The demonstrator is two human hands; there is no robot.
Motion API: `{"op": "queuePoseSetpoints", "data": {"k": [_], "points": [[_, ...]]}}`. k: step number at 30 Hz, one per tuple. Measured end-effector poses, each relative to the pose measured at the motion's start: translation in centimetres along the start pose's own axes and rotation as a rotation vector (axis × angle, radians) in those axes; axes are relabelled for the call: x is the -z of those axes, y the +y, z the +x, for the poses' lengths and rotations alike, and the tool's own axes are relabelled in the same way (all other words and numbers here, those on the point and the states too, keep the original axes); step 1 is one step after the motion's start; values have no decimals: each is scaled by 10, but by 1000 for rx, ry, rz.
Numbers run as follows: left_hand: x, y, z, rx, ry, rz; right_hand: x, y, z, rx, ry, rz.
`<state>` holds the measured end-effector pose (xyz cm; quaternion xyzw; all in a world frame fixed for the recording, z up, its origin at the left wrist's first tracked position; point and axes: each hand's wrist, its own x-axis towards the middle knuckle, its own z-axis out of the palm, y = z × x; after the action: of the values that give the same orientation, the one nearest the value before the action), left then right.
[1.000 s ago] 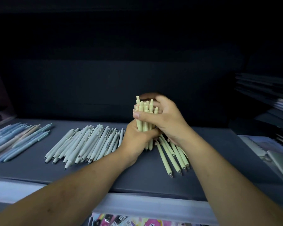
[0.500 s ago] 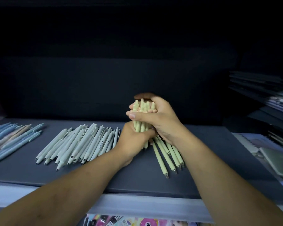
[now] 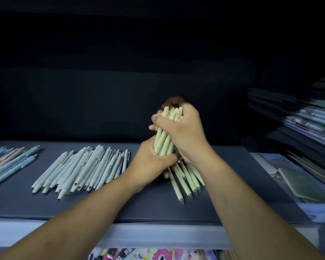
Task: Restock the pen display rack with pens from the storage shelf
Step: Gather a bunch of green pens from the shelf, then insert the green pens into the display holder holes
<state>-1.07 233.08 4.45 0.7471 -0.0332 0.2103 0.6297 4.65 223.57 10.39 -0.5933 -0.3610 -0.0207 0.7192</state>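
Gripping a bundle of green pens (image 3: pixel 163 143) mid-frame, left hand (image 3: pixel 154 164) low, right hand (image 3: pixel 184 132) above (hands close together). Flat on the shelf (image 3: pixel 120 207) at left: grey pens (image 3: pixel 83 169).

left hand (image 3: pixel 154 163) gripping pens (image 3: pixel 162 145) low, right hand (image 3: pixel 184 132) clasping them above

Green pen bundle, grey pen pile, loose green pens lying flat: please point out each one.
green pen bundle (image 3: pixel 164 141), head view, on the barrels at mid-bundle.
grey pen pile (image 3: pixel 86 169), head view, on the pile's middle.
loose green pens (image 3: pixel 175 185), head view, on one pen's barrel.
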Motion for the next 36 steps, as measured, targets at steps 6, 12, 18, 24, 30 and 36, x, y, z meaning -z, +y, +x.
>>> {"op": "queuePoseSetpoints", "data": {"k": [6,12,18,24,30,36], "points": [[-5,30,-17,-11,-73,-21,-2,-42,-29,19,93,-84],[-10,44,-48,-30,-70,-150,0,-71,-86,40,185,-179],[-25,48,-106,-62,-234,-201,12,-91,-189,-18,427,-440],[-75,60,-174,-65,-427,-265,37,-133,-315,-176,566,-831],[-161,90,-263,-56,-667,-367,77,-201,-466,-440,610,-1483],[-274,128,-398,-32,-946,-399,100,-289,-627,-803,768,-1807]]}}
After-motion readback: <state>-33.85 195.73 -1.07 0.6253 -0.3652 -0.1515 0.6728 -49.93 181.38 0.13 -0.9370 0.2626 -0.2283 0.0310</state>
